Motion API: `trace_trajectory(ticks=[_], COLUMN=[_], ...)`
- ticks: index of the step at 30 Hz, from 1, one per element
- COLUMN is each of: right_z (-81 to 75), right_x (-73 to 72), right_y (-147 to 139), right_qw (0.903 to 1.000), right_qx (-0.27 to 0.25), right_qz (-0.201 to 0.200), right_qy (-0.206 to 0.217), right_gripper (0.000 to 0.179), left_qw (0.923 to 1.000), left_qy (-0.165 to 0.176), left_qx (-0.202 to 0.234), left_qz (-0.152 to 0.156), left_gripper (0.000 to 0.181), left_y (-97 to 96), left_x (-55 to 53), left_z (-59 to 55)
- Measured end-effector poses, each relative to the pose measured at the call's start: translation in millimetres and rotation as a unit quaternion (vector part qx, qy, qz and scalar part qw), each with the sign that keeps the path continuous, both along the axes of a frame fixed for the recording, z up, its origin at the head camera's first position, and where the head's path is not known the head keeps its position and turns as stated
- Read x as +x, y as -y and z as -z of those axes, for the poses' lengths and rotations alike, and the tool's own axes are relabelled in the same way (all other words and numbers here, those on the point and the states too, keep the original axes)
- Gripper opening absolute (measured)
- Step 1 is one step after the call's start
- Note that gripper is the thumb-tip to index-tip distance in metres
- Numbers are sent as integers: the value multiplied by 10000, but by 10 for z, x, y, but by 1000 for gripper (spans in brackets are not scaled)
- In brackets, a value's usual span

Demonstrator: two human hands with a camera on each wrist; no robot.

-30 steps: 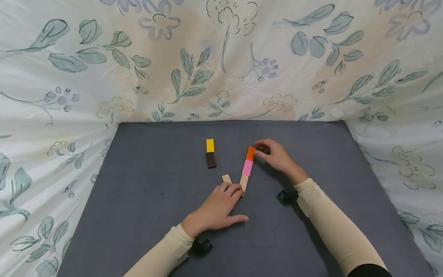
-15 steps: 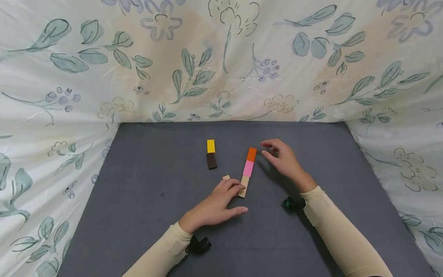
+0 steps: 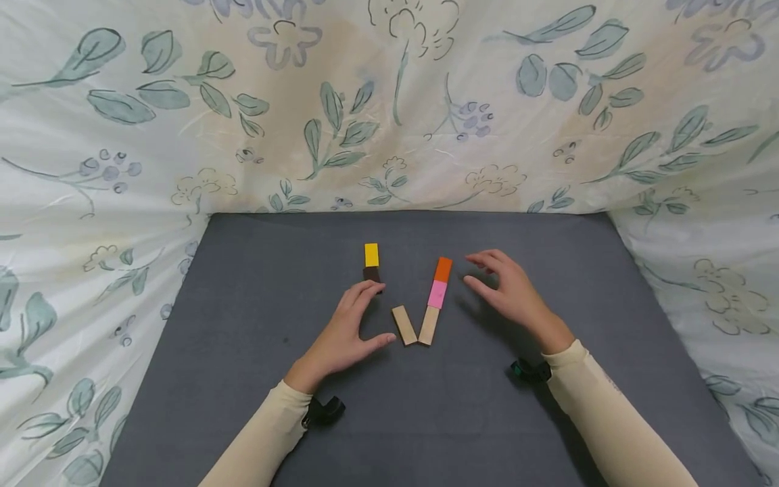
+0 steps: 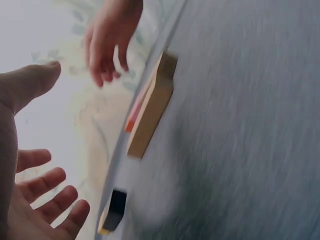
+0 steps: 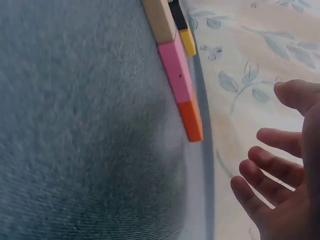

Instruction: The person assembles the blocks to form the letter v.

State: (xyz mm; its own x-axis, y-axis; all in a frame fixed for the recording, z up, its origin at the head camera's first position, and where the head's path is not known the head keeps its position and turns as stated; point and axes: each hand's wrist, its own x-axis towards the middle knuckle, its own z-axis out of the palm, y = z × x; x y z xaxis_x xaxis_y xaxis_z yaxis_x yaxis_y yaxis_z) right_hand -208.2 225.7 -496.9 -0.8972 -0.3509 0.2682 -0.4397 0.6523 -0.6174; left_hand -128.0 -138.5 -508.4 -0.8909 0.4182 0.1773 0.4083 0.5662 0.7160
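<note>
Two bare wooden blocks, a left one (image 3: 404, 325) and a right one (image 3: 429, 326), meet at their near ends in a V. Beyond the right one a pink block (image 3: 437, 294) and an orange block (image 3: 443, 269) continue the line. Farther left, a yellow block (image 3: 371, 255) stands end to end with a dark brown block (image 3: 370, 274), partly hidden by fingertips. My left hand (image 3: 347, 331) hovers left of the V, fingers spread, holding nothing. Right of the orange block my right hand (image 3: 508, 287) is raised with relaxed fingers and nothing in it.
A dark grey cloth (image 3: 462, 419) covers the table. Flowered fabric (image 3: 414, 149) hangs behind it and along both sides. Each wrist wears a small black camera, the left camera (image 3: 325, 410) and the right camera (image 3: 531, 370).
My left hand has lifted off the wooden blocks and moved left and away toward the brown block, uncovering the V. My right hand has drawn back rightward from the orange block.
</note>
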Motion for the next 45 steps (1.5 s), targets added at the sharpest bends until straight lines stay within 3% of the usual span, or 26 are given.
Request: trace_trajectory(ticks=[6, 18, 27, 45], right_z=[-101, -252, -418, -378], right_x=[122, 375, 549, 780], right_y=[11, 72, 205, 365], right_qw=[9998, 9975, 9946, 9904], right_qx=[191, 503, 453, 424], right_qz=[-66, -229, -463, -877], right_qy=[-60, -450, -805, -981], right_gripper=[48, 49, 50, 50], left_qw=[9997, 9990, 9989, 9982], left_qy=[29, 76, 35, 195], left_qx=[-83, -109, -21, -73], left_qz=[-242, -420, -464, -556], left_gripper=[95, 96, 94, 94], left_y=[141, 246, 317, 399], left_x=[-94, -211, -306, -519], left_z=[-13, -86, -118, -120])
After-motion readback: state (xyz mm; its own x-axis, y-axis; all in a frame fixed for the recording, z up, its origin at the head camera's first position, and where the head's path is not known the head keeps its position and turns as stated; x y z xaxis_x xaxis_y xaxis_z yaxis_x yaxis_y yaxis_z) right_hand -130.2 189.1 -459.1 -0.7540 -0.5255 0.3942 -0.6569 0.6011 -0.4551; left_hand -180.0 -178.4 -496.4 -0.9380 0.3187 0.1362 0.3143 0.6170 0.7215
